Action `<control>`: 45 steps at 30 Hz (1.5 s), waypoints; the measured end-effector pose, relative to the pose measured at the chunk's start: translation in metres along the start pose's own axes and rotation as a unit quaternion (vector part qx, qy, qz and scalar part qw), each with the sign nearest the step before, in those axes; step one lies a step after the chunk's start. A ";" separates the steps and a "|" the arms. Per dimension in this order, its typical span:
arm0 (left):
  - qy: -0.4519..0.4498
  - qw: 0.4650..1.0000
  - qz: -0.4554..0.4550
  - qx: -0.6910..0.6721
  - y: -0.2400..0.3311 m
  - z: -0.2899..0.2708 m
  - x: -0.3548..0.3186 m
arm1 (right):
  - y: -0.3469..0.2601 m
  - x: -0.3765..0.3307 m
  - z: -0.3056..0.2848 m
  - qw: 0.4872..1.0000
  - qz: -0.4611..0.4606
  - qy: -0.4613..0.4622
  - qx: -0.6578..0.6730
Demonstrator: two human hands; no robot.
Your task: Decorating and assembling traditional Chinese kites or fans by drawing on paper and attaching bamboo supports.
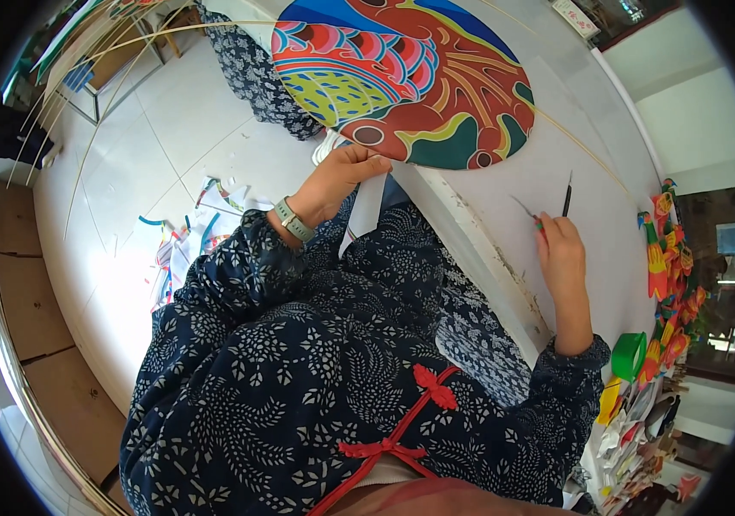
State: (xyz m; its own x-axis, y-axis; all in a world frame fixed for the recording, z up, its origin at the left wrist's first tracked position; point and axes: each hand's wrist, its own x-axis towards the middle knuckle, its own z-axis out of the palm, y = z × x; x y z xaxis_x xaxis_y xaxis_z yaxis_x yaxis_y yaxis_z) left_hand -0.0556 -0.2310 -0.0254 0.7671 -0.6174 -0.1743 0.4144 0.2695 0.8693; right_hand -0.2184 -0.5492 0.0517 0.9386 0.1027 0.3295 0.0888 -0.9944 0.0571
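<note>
Painted disc (402, 86): upper centre, reaching past edge of white table (595, 142). Left hand (337, 179) at its lower rim, pinching white strip (367, 206). Rightward, tabletop gap; then right hand (562, 258), fingers closed on thin metal tool (521, 207), dark slim tool (568, 199) just beyond.

A pale tiled floor (92, 258) shines at left beside brown panels (25, 297), a white table (488, 198) at right.
</note>
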 end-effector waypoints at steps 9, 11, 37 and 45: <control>0.009 0.997 0.018 0.080 0.007 -0.006 -0.006 | 0.004 0.015 -0.016 0.982 0.042 -0.154 0.105; -0.016 0.994 0.013 0.103 0.012 -0.007 -0.004 | 0.004 0.025 -0.018 0.971 0.063 -0.217 0.076; -0.067 0.983 -0.071 0.154 0.038 -0.007 -0.006 | -0.071 0.144 0.012 0.641 0.139 -0.557 0.510; -0.057 0.985 -0.078 0.145 0.038 -0.006 -0.007 | -0.073 0.144 0.014 0.645 0.138 -0.557 0.504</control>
State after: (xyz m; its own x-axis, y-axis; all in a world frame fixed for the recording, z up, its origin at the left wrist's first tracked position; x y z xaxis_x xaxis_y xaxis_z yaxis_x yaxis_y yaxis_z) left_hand -0.0426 -0.2121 0.0064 0.6388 -0.7178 -0.2768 0.3524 -0.0468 0.9347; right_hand -0.0848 -0.4620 0.0818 0.5718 0.3959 -0.7185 -0.4885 -0.5392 -0.6860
